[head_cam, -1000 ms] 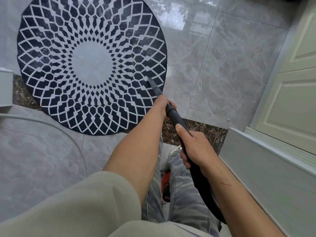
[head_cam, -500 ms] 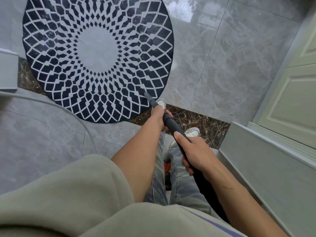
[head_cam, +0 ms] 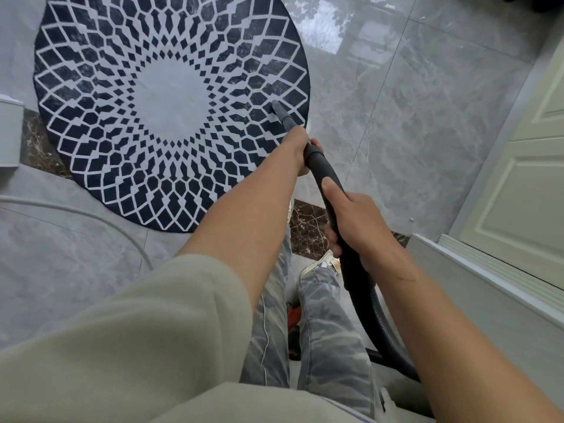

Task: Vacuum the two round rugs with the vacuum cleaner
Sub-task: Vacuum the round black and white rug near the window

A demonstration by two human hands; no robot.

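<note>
Fingers of my left hand (head_cam: 300, 152) clench the front of the vacuum wand (head_cam: 323, 172), steering its nozzle (head_cam: 279, 109) onto the right side of the round rug (head_cam: 171, 102). Further back, my right hand (head_cam: 363, 227) grips the wand, thumb along the top to drive strokes. The hose (head_cam: 381, 325) hangs behind. No second rug shows.

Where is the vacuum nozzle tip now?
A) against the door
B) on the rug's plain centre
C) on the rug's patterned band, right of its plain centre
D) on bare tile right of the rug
C: the vacuum wand's nozzle sits on the round rug's dark patterned band, right of its grey centre.
</note>
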